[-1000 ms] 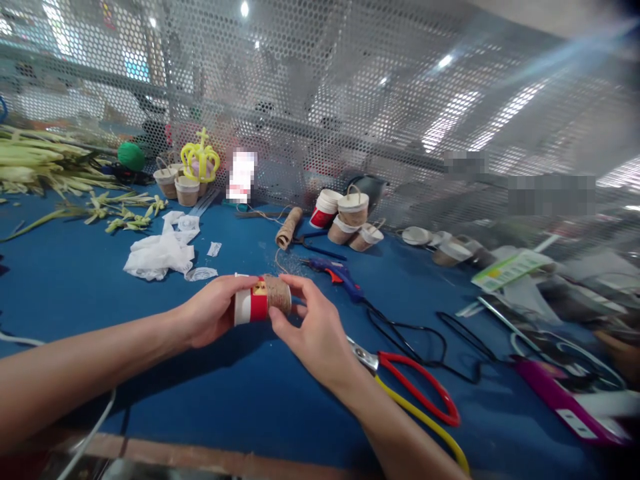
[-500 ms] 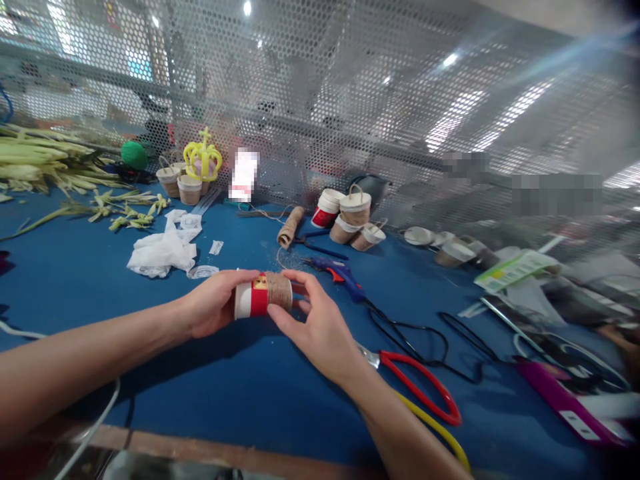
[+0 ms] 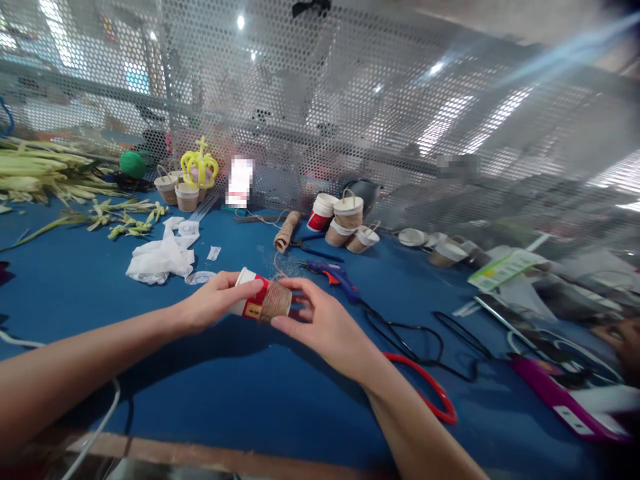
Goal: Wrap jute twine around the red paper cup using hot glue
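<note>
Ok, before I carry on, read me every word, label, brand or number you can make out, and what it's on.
None can be read.
Gold patch on the held cup: dark marks, too small to read.
Bright upright screen: pixelated, unreadable.
Green-and-white packaging: too blurred.
Small white packet: faint marks, too small.

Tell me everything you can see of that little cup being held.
The cup looks like paper: white at one end, with a red band and a gold patch, and brown twine wound around the other. It is held on its side, tilted, above the blue table. The left hand grips the white end, thumb across the red; the right hand holds the twine-wrapped end. Its inside is hidden.
</note>
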Demonstrator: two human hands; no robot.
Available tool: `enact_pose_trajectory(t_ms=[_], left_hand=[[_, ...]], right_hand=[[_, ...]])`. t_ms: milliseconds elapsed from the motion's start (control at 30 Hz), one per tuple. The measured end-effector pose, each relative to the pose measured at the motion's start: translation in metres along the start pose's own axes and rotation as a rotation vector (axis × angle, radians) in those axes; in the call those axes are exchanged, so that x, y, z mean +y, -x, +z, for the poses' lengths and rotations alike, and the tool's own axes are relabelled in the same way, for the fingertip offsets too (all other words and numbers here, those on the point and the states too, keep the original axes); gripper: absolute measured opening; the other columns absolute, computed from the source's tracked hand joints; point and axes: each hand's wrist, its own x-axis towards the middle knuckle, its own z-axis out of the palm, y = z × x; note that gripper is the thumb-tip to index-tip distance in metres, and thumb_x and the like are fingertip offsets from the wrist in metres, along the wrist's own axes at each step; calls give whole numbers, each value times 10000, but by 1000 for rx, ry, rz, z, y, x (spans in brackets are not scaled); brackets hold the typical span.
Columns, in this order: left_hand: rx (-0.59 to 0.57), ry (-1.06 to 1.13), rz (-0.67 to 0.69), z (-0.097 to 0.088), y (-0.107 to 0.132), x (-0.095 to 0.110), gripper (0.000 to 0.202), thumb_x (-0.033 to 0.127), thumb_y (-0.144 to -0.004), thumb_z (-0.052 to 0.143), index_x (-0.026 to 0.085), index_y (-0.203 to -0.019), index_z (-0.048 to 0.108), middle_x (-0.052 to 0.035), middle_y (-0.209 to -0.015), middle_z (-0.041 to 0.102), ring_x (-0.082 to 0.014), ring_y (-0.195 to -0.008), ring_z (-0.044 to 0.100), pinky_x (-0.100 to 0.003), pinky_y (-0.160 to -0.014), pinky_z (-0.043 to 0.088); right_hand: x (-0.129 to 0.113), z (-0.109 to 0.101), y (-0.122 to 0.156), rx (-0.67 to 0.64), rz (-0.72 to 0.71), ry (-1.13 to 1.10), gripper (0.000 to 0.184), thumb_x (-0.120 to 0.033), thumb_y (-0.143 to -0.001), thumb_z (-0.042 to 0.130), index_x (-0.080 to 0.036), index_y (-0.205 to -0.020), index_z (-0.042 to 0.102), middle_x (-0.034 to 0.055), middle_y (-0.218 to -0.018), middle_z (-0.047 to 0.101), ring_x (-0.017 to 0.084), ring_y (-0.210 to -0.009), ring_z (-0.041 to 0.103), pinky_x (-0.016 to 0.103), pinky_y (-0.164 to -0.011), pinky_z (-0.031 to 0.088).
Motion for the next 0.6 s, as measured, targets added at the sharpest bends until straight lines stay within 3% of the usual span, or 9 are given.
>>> enact_pose_trajectory(t_ms=[100, 367, 600], left_hand=[[-6, 73, -62, 3, 0, 3, 234, 315, -660, 645, 105, -762, 646, -50, -688, 641, -125, -608, 554, -225, -598, 386], [55, -79, -56, 9, 5, -2, 294, 392, -646, 636, 102, -659, 591, 22, -538, 525, -71, -493, 436, -189, -489, 299], [80, -195, -44, 13, 7, -3, 305, 391, -661, 577, 112, -549, 529, 52, -455, 419, -48, -422, 318, -183, -433, 241]], right_hand=[[-4, 4, 3, 68, -110, 205, 411, -193, -662, 634, -211, -1049, 497, 70, -1089, 531, 205, -970, 537, 387, -827, 456], [-11, 5, 5, -123, -234, 376, 678, -250, -679, 633, -210, -1279, 320, 77, -1207, 432, 202, -1127, 411, 369, -966, 332], [-18, 0, -3, -189, -293, 332, 496, -286, -680, 634, -187, -1142, 482, 78, -1184, 486, 202, -1102, 452, 353, -936, 367]])
